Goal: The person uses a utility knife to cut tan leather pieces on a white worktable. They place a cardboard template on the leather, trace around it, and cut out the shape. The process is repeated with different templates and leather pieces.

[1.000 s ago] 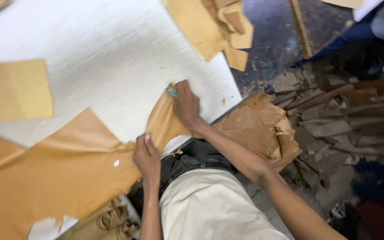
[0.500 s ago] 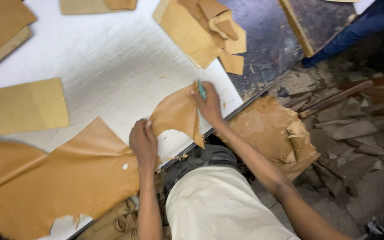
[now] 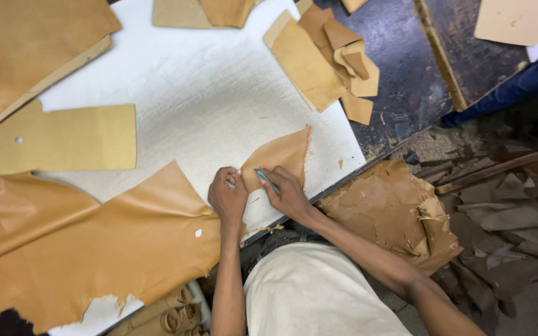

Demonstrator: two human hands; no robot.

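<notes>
While a white board (image 3: 207,93) fills the upper middle of the frame, tan leather (image 3: 94,249) spreads lower left. At centre, the left hand (image 3: 228,198) presses it with fingers curled together; the right hand (image 3: 287,194) pinches a small teal knife (image 3: 266,180).

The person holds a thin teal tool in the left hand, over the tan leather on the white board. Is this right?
Not quite: the head view shows the teal tool in the right hand. The left hand presses the tan leather on the white board.
</notes>
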